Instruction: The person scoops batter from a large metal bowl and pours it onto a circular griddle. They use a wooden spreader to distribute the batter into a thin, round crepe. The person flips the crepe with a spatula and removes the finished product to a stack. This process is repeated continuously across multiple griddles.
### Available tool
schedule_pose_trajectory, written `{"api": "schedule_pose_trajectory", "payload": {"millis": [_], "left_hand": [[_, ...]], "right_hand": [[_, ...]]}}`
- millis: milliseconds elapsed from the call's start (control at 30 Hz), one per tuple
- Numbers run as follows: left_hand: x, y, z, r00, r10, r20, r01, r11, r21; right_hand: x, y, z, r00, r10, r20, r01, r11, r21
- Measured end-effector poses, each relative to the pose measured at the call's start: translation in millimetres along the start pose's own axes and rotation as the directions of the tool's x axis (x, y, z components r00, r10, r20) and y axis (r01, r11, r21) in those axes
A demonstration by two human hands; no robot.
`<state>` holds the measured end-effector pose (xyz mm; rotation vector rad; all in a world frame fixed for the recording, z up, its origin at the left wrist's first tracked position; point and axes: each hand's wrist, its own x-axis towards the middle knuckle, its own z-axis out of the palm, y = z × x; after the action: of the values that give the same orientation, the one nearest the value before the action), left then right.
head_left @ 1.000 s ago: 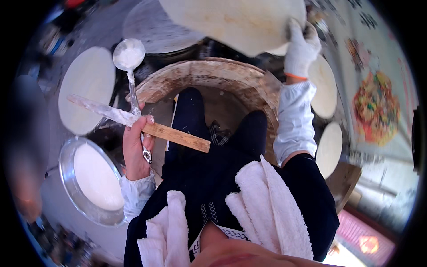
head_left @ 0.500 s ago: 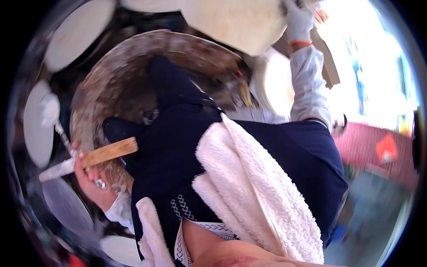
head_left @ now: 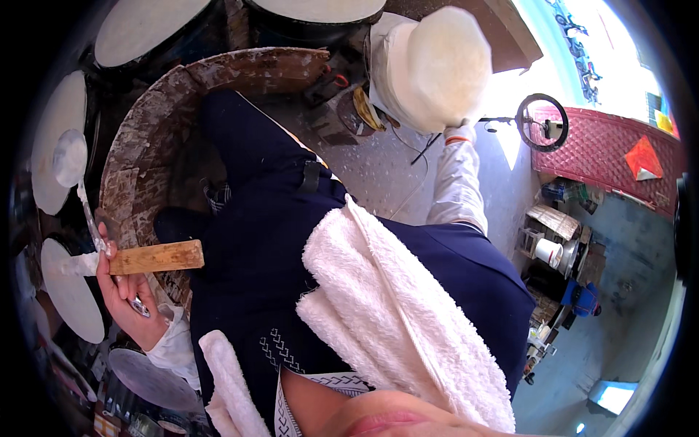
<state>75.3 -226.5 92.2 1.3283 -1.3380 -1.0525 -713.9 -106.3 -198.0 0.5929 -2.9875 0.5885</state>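
My left hand (head_left: 135, 309) is closed round a flat wooden handle (head_left: 156, 257), whose white-coated blade end (head_left: 71, 265) points left. The same hand holds a ladle (head_left: 70, 156) with a pale coated bowl, over a round white-topped plate (head_left: 45, 175). My right hand (head_left: 460, 132), in a white glove with an orange band at the wrist, is at the near edge of a thin pale round sheet (head_left: 450, 69), like a flat pancake. That sheet lies over or just above a white round stack (head_left: 393, 65); its fingertips are hidden.
A curved, crusted wooden rim (head_left: 120, 156) bends round my legs. Several round white-topped plates (head_left: 145, 29) ring it. A pink quilted panel (head_left: 604, 146), a ring-shaped stand (head_left: 542, 122) and a cluttered shelf (head_left: 561, 251) are at the right. A white towel (head_left: 386, 291) hangs on my chest.
My right hand has come nearer, and the pale sheet has moved from the far plates to the stack on the right. The left hand keeps its tools, shifted slightly left.
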Motion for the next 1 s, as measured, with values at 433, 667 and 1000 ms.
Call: {"api": "schedule_pose_trajectory", "payload": {"millis": [433, 667, 1000], "left_hand": [[21.9, 2.6, 18.2, 1.000, 0.018, 0.017, -0.019, 0.994, 0.106], [24.6, 7.3, 15.2, 0.992, -0.124, -0.015, 0.118, 0.971, -0.206], [20.7, -12.5, -10.8, 0.830, -0.444, -0.336, 0.242, 0.831, -0.501]], "right_hand": [[-2.3, -59.5, 40.0, 0.505, 0.760, 0.409, -0.744, 0.144, 0.652], [-21.5, -37.7, 41.5, 0.534, 0.749, 0.393, -0.789, 0.275, 0.549], [-234.8, -246.1, 52.9, 0.752, 0.019, 0.659, -0.476, 0.707, 0.523]]}}
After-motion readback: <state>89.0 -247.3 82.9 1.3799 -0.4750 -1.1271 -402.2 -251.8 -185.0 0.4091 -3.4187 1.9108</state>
